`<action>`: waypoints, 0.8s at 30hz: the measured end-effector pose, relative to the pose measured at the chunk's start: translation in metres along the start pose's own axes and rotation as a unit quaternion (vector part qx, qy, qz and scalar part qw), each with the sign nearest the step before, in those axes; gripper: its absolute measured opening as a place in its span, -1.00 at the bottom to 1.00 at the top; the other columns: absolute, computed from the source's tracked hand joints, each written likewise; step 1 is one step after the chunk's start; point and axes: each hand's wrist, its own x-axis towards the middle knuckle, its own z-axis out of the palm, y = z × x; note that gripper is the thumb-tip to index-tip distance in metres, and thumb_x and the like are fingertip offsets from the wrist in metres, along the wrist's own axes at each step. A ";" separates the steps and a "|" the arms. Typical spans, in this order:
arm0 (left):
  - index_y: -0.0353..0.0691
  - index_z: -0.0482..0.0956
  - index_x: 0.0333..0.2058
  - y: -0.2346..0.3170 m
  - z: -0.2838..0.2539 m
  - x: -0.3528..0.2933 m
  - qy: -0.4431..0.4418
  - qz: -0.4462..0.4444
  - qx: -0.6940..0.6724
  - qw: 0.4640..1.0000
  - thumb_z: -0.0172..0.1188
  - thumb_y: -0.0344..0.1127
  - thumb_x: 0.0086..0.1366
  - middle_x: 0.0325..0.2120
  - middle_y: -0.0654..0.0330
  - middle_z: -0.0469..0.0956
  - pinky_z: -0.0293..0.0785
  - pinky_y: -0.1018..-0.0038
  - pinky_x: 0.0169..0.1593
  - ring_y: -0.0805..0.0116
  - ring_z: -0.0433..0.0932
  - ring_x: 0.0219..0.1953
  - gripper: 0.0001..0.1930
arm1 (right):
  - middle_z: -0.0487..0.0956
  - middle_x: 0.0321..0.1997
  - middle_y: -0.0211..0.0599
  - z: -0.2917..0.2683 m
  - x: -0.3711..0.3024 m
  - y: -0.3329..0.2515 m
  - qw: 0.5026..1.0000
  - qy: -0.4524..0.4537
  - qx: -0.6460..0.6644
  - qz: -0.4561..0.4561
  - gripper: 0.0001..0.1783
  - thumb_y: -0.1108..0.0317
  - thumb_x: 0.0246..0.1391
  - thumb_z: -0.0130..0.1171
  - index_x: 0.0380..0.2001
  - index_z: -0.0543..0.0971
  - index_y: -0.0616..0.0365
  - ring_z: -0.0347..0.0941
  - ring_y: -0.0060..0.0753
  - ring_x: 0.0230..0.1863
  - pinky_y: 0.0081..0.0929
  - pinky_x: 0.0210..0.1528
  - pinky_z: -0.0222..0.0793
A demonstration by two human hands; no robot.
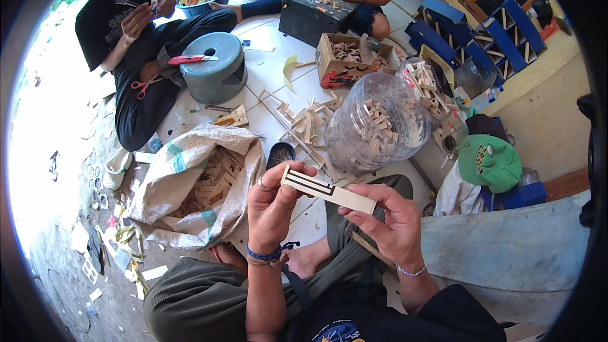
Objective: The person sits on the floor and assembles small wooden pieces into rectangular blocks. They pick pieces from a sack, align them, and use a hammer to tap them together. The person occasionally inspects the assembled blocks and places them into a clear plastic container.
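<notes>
Between my two hands is a small, narrow pale wooden box [356, 201] with dark lines or slots along its left half. My left hand [269, 209] pinches its left end between thumb and fingers. The right end is gripped by my right hand [396, 218], thumb below and fingers above. The piece tilts slightly down to the right, above my crossed legs. Just beyond my left hand stands a dark oval container [280, 152] holding small things too fine to name. A woven sack [155, 199] of wooden pieces lies open to the left.
A clear plastic jar [354, 120] with wooden pieces lies ahead, beside loose wooden frames [308, 123]. Farther off are a grey stool [215, 79] with a red cutter, a cardboard box [335, 76] and two people working. A green cap [487, 161] sits at right.
</notes>
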 end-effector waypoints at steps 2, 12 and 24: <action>-0.40 0.52 0.20 -0.001 -0.002 0.000 0.003 -0.001 0.001 1.000 0.25 -0.29 0.49 0.04 -0.08 0.65 0.59 0.27 0.17 0.19 0.65 0.10 -0.59 | 0.74 -0.01 -0.14 -0.001 -0.001 -0.003 1.000 0.001 -0.015 -0.005 -0.62 0.47 0.17 0.44 0.05 0.65 0.28 0.72 -0.40 -0.04 -0.47 0.01 0.60; -0.45 0.55 0.18 0.017 0.013 -0.004 -0.049 0.000 0.064 0.997 0.31 -0.43 0.41 -0.01 -0.12 0.69 0.58 0.27 0.20 0.15 0.67 0.09 -0.59 | 0.74 -0.08 -0.11 -0.010 -0.010 -0.004 0.998 0.019 0.058 -0.021 -0.62 0.56 0.15 0.42 0.05 0.64 0.34 0.71 -0.37 -0.07 -0.50 -0.01 0.57; -0.42 0.56 0.16 0.028 0.014 -0.002 -0.036 -0.036 0.083 0.995 0.31 -0.37 0.43 -0.01 -0.10 0.69 0.61 0.32 0.15 0.22 0.68 0.04 -0.60 | 0.74 -0.07 -0.10 -0.005 -0.007 -0.006 0.991 0.009 0.126 0.042 -0.70 0.51 0.24 0.35 0.02 0.63 0.36 0.69 -0.42 0.00 -0.51 0.05 0.57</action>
